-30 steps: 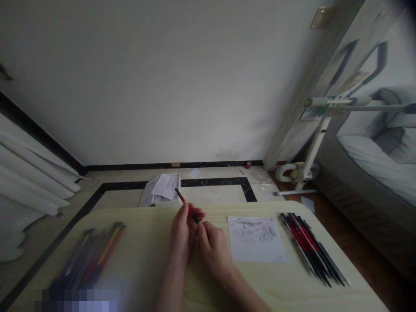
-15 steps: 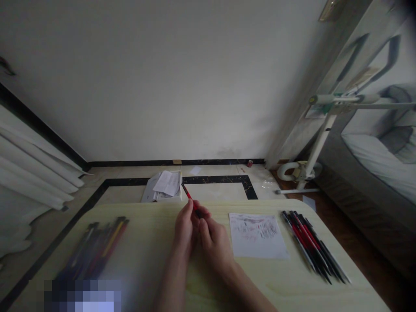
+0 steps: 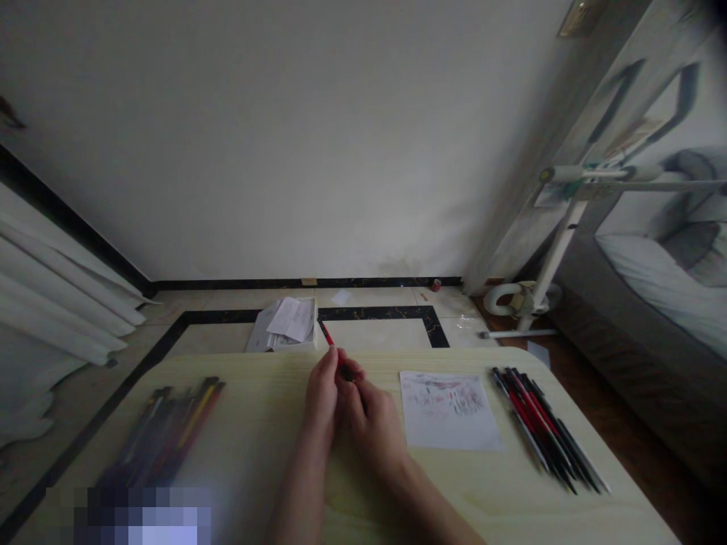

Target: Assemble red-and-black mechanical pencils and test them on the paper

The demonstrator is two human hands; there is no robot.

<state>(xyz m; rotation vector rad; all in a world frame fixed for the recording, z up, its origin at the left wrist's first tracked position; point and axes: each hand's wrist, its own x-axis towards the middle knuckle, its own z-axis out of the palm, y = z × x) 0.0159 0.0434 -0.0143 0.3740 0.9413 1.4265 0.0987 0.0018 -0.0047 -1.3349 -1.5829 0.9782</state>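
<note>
A slim red pen with black ends (image 3: pixel 326 334) is held over the table's far middle, its far end tilted up and to the left. My left hand (image 3: pixel 322 392) is closed around its middle. Thumb and fingers of my right hand (image 3: pixel 375 416) close on the black near end, touching the left hand. Just right of my hands lies a white sheet of paper (image 3: pixel 448 424) covered in dark and reddish scribbles. Beyond it rests a row of several red, black and silver pens (image 3: pixel 539 424). To the left, a blurred bunch of pens (image 3: pixel 164 435) lies on the table.
The pale wooden table (image 3: pixel 250 409) has rounded far corners. Past its far edge, a box of papers (image 3: pixel 289 322) stands on the tiled floor. A white exercise frame (image 3: pixel 560 250) and a grey sofa (image 3: pixel 636 325) are at right; a white curtain (image 3: pixel 51 288) hangs at left.
The right hand's fingers and thumb have shifted slightly at the pen's near end. Both hands otherwise keep their place and grip.
</note>
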